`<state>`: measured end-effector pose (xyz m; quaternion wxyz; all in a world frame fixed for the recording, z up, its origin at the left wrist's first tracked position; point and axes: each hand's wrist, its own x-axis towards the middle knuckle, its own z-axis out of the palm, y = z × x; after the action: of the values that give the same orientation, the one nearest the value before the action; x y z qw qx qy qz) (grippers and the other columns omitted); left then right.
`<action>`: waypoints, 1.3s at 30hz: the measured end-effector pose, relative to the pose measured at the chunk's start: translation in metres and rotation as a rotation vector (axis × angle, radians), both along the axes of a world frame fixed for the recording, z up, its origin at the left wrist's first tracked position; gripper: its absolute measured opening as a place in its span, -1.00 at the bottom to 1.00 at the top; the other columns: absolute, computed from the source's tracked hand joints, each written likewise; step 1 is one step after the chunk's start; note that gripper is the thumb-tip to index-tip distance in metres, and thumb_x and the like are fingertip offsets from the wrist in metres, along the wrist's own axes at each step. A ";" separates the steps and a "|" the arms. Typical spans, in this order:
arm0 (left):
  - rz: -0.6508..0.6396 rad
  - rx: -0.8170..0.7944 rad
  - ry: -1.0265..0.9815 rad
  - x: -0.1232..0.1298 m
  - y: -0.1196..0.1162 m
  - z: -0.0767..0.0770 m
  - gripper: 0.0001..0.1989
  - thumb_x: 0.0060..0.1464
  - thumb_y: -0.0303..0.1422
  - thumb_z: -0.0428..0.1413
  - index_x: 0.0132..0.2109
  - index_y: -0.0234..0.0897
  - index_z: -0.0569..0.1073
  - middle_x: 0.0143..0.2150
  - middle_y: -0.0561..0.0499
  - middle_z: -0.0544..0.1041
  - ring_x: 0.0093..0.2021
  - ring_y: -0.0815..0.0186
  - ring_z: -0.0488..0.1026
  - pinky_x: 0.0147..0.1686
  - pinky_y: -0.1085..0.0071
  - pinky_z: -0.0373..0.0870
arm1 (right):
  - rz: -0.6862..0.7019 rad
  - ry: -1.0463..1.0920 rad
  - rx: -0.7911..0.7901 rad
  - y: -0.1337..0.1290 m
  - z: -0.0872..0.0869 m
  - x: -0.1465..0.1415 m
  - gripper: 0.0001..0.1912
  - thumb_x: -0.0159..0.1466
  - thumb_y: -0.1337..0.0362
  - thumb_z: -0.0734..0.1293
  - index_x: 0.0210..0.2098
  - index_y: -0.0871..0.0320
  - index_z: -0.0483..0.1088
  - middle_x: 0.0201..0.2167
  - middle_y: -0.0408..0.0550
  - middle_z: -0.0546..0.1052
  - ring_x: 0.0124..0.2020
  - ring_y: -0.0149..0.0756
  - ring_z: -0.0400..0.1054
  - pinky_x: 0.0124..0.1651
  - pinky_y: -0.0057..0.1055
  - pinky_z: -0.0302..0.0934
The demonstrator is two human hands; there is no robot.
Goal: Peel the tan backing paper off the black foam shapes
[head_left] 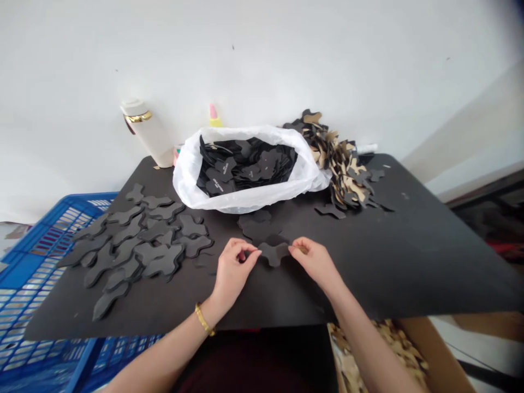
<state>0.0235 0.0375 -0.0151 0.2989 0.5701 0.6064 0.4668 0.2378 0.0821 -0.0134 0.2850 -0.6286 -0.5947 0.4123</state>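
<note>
I pinch a flat, dark grey, wavy-edged foam cutout (273,253) by its two ends, one in each hand; it lies level just above my black tabletop, a few like pieces right behind it.

Bag (245,202) behind hands; cutouts (139,240) left, pile (344,164) right.

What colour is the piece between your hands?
Dark grey piece, seen in the head view.

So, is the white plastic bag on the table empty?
No, the white plastic bag is full of black cut-out pieces, piled up to its rim.
</note>
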 end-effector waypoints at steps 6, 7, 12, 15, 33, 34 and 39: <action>0.027 0.124 0.319 0.003 0.023 -0.017 -0.91 0.13 -0.42 0.18 -0.37 -0.25 0.48 -0.33 0.02 0.47 -0.26 0.26 0.39 -0.22 0.32 0.35 | 0.069 -0.284 0.038 0.033 -0.013 0.000 -0.80 0.11 0.11 0.29 -0.50 0.10 0.37 -0.57 -0.17 0.45 -0.50 -0.33 0.29 -0.37 -0.42 0.09; 0.026 0.127 0.348 0.004 0.024 -0.018 -0.90 0.14 -0.43 0.17 -0.37 -0.25 0.46 -0.34 0.02 0.47 -0.26 0.26 0.39 -0.22 0.32 0.35 | 0.068 -0.295 0.029 0.034 -0.013 -0.001 -0.80 0.12 0.11 0.28 -0.49 0.10 0.39 -0.56 -0.17 0.47 -0.49 -0.32 0.30 -0.38 -0.42 0.09; 0.027 0.122 0.446 0.002 0.025 -0.019 -0.88 0.15 -0.44 0.15 -0.37 -0.24 0.43 -0.34 0.02 0.48 -0.27 0.25 0.38 -0.24 0.32 0.34 | 0.068 -0.353 0.007 0.033 -0.009 -0.005 -0.82 0.13 0.14 0.29 -0.46 0.10 0.44 -0.52 -0.14 0.54 -0.46 -0.30 0.36 -0.38 -0.43 0.08; 0.015 0.104 0.541 0.002 0.027 -0.019 -0.89 0.16 -0.44 0.15 -0.36 -0.24 0.42 -0.33 0.02 0.49 -0.26 0.23 0.38 -0.25 0.32 0.34 | 0.073 -0.419 0.004 0.034 -0.007 -0.008 -0.83 0.15 0.16 0.30 -0.43 0.10 0.47 -0.49 -0.11 0.56 -0.45 -0.29 0.38 -0.38 -0.43 0.07; -0.152 -0.009 0.746 -0.038 -0.044 -0.001 -0.83 0.11 -0.44 0.20 -0.41 -0.23 0.38 -0.34 0.00 0.44 -0.24 0.16 0.33 -0.24 0.23 0.28 | 0.261 -0.561 0.012 -0.044 0.008 -0.034 -0.89 0.20 0.24 0.33 -0.40 0.03 0.52 -0.48 -0.12 0.59 -0.44 -0.25 0.44 -0.42 -0.42 0.01; -0.156 -0.029 0.761 -0.042 -0.045 -0.003 -0.83 0.11 -0.41 0.22 -0.41 -0.22 0.39 -0.35 0.01 0.44 -0.24 0.14 0.34 -0.25 0.22 0.26 | 0.262 -0.588 0.004 -0.044 0.008 -0.036 -0.89 0.20 0.23 0.33 -0.39 0.03 0.52 -0.46 -0.11 0.60 -0.43 -0.25 0.44 -0.42 -0.42 -0.01; -0.164 -0.082 0.863 -0.058 -0.032 -0.001 -0.71 0.02 -0.25 0.32 -0.44 -0.25 0.36 -0.42 -0.01 0.44 -0.27 0.08 0.38 -0.31 0.20 0.28 | 0.310 -0.614 -0.066 -0.034 0.010 -0.035 -0.86 0.21 0.15 0.38 -0.41 0.07 0.47 -0.42 -0.09 0.60 -0.38 -0.20 0.45 -0.42 -0.41 -0.04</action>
<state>-0.0348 0.0051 -0.0163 0.0767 0.7468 0.6465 0.1361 0.2032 0.0486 -0.0036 0.0062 -0.6342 -0.7277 0.2612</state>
